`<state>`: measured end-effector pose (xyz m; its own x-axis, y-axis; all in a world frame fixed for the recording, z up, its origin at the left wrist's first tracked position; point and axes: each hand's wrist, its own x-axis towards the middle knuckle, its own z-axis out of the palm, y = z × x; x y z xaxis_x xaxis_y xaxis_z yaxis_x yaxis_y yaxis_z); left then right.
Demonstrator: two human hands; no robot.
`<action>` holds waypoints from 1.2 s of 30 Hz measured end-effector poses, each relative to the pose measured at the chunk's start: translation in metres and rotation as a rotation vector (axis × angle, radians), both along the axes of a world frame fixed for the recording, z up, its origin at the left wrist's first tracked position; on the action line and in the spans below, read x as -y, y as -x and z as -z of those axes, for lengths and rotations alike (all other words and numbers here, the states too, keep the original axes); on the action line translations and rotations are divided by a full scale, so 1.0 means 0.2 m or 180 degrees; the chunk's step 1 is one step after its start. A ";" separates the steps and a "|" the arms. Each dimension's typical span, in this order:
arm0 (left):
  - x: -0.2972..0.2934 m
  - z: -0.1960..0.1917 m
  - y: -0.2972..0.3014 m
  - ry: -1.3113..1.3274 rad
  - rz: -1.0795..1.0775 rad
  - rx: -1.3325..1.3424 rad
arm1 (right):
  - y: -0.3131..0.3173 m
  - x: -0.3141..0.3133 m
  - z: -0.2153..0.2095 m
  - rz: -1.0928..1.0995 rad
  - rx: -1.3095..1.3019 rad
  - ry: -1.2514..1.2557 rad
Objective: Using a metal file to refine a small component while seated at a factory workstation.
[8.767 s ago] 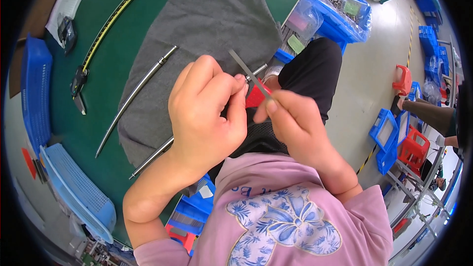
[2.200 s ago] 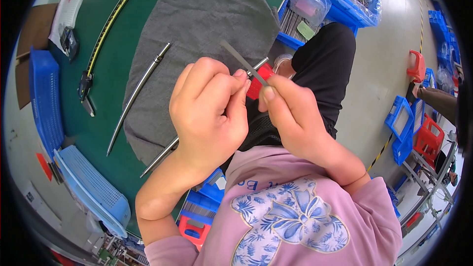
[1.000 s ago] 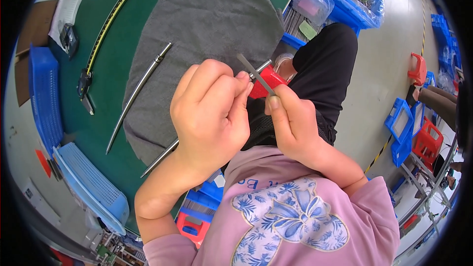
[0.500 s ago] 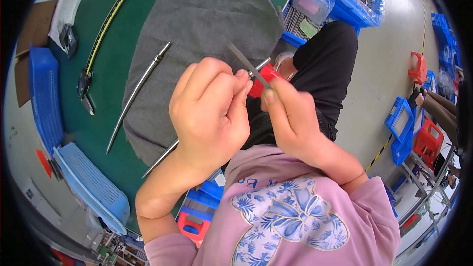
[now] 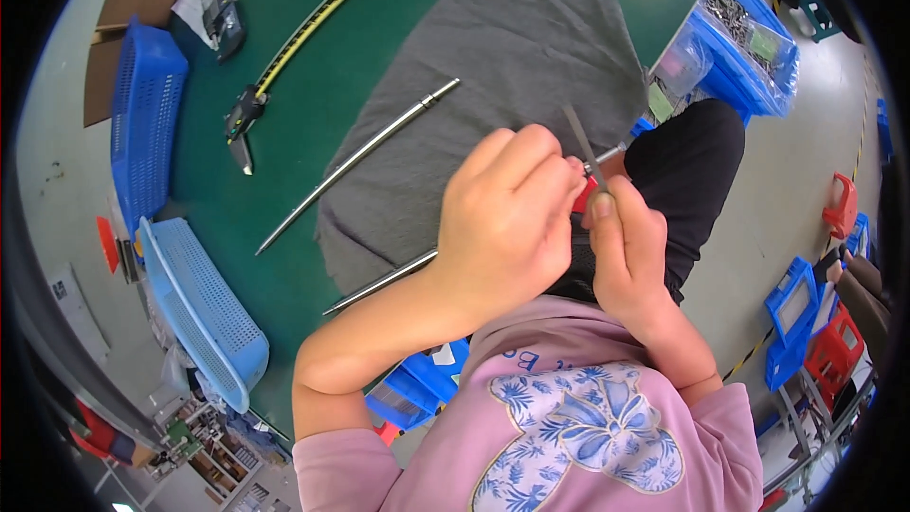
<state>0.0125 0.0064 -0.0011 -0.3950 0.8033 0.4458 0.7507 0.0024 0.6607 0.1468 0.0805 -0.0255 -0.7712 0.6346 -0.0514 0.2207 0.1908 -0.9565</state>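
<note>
The view has been swung round and less of the red piece (image 5: pixel 587 192) is shown beneath the hands. Both holds are kept, so the work is judged to be at the same rod end. Farthest left of the left hand (image 5: pixel 507 209), perforated plastic is seen in the light blue basket (image 5: pixel 254 389). Nearer it, a slim, polished loose rod (image 5: pixel 365 154) with a grooved end is laid partly over soft, creased grey cloth (image 5: pixel 512 38). By the left hand's curled, pinching fingers a shiny round rod (image 5: pixel 607 156) is gripped; its tail seems to be shown behind the forearm. Just beyond those fingertips it is crossed by a flat, dull grey strip (image 5: pixel 585 147), pinched between thumb and forefinger of the right hand (image 5: pixel 627 246).
</note>
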 end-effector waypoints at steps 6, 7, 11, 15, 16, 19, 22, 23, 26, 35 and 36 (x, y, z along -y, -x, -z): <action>0.01 -0.01 0.02 0.0088 -0.0054 -0.0161 | 0.02 0.01 0.02 0.0039 -0.0129 -0.0195; 0.02 -0.02 0.03 0.0103 -0.0046 -0.0185 | 0.05 0.01 0.03 0.0032 -0.0178 -0.0116; 0.01 -0.02 0.03 0.0188 -0.0024 -0.0169 | 0.01 0.04 0.09 0.0095 -0.0130 -0.0063; 0.02 0.00 0.03 0.0175 -0.0070 -0.0141 | 0.03 0.03 0.06 0.0021 -0.0107 -0.0210; 0.02 0.00 0.03 0.0141 -0.0060 -0.0134 | 0.02 0.05 0.06 0.0079 -0.0127 -0.0077; 0.01 0.00 0.02 0.0148 -0.0054 -0.0094 | 0.00 0.05 0.09 0.0121 -0.0195 -0.0005; 0.02 0.01 0.02 0.0129 -0.0078 -0.0183 | 0.04 0.03 0.06 0.0093 -0.0228 -0.0039; 0.02 0.01 0.02 0.0136 -0.0063 -0.0177 | 0.05 0.03 0.04 0.0068 -0.0221 -0.0018; 0.02 0.00 0.02 0.0181 -0.0053 -0.0123 | 0.00 0.05 0.10 0.0106 -0.0118 -0.0197; 0.02 -0.02 0.03 0.0184 -0.0057 -0.0087 | -0.14 0.01 0.20 0.0263 -0.0750 0.0525; 0.02 -0.02 0.03 0.0188 -0.0058 -0.0089 | -0.13 0.01 0.18 0.0275 -0.0754 0.0528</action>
